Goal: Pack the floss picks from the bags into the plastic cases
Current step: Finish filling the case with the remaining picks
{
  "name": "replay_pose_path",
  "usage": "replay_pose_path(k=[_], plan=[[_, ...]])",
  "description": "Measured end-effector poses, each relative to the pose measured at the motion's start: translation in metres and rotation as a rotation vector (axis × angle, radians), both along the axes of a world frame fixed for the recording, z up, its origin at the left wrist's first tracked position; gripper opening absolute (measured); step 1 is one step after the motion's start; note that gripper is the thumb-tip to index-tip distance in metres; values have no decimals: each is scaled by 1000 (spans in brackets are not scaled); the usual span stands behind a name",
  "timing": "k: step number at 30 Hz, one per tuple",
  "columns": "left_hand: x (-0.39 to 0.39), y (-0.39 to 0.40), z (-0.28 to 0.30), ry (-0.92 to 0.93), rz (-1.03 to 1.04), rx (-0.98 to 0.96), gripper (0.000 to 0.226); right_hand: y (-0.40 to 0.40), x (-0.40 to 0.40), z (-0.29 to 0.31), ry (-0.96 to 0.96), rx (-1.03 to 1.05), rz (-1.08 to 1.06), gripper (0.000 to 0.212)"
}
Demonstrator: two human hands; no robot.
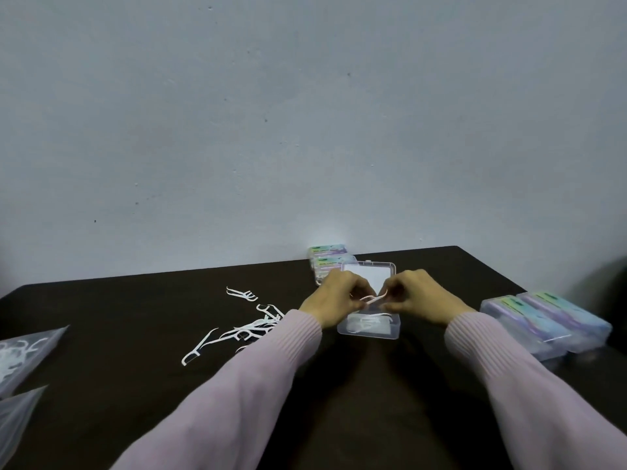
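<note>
While both hands meet over the open clear plastic case [369,325], I see them pinching one white floss pick [372,299] between them.

From my feed, the left hand [334,298] and the right hand [415,296] each have fingers curled onto that pick, held just above the case, whose lid [371,273] stands raised behind and which already has a few picks inside. Loose floss picks [244,329] lie scattered on the dark table [135,368] to the left, bags [23,351] with more sit at the far left edge, and closed labelled cases [546,322] rest to the right and behind [327,257].
</note>
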State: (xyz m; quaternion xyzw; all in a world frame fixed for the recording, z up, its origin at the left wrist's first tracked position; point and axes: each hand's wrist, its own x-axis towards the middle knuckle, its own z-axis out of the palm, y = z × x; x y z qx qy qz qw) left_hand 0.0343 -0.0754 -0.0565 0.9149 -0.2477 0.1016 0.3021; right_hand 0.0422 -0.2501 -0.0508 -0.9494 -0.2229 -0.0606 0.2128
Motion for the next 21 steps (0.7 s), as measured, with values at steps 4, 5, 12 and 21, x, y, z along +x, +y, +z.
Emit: replay_pose_path(k=[4, 5, 12, 21], plan=[[1, 4, -4, 39, -9, -72, 32, -1, 0, 0, -15, 22, 12, 13], [1, 5, -5, 44, -7, -86, 33, 0, 0, 0, -13, 21, 17, 16], [-6, 24, -1, -4, 37, -112, 30, 13, -6, 3, -22, 5, 70, 12], [-31, 117, 5, 107, 205, 58, 24, 69, -19, 7, -13, -101, 227, 18]])
